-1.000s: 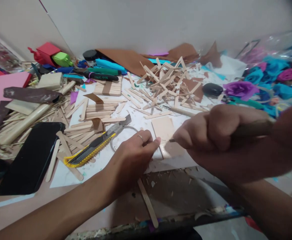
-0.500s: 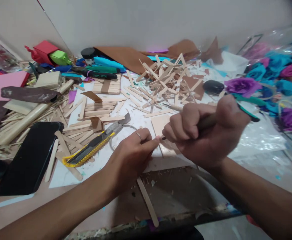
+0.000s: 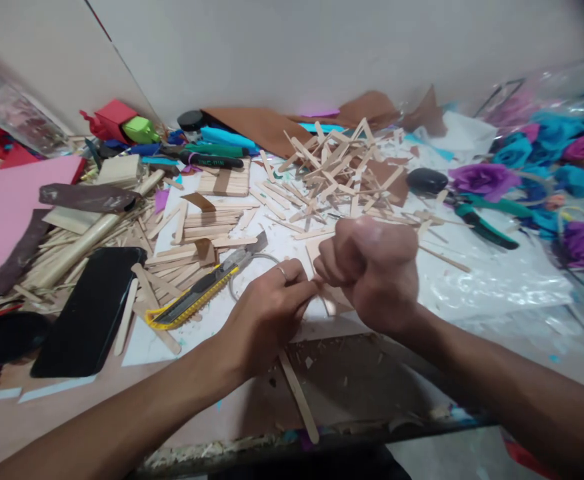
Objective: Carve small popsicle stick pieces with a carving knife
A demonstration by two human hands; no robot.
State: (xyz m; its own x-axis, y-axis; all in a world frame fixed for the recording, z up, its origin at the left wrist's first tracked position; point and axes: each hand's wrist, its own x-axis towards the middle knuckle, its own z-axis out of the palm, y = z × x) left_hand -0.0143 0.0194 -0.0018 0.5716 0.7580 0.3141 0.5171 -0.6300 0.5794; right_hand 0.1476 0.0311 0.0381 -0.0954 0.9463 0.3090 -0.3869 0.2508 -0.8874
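My left hand (image 3: 272, 310), with a ring on one finger, is closed in a pinch, its fingertips meeting the fingers of my right hand. From under it a wooden craft stick (image 3: 299, 400) slants toward the table's front edge; I cannot tell if it is gripped or lying there. My right hand (image 3: 372, 270) makes a fist, thumb on top, and whatever it holds is hidden. Beneath the hands lies a pale flat piece (image 3: 339, 303) on white paper. Left of them rests a yellow utility knife (image 3: 192, 297), blade out.
A heap of craft sticks (image 3: 332, 167) stands behind the hands, stacked sticks (image 3: 212, 223) to the left. A black phone (image 3: 89, 313) lies farther left. At right are green-handled pliers (image 3: 487, 223), clear plastic (image 3: 512, 273) and purple and blue paper flowers (image 3: 485, 180).
My right fist has moved left and turned; the dark handle-like thing that showed in it is now hidden. The pliers are uncovered. The view has shifted slightly; my left hand stays pinched.
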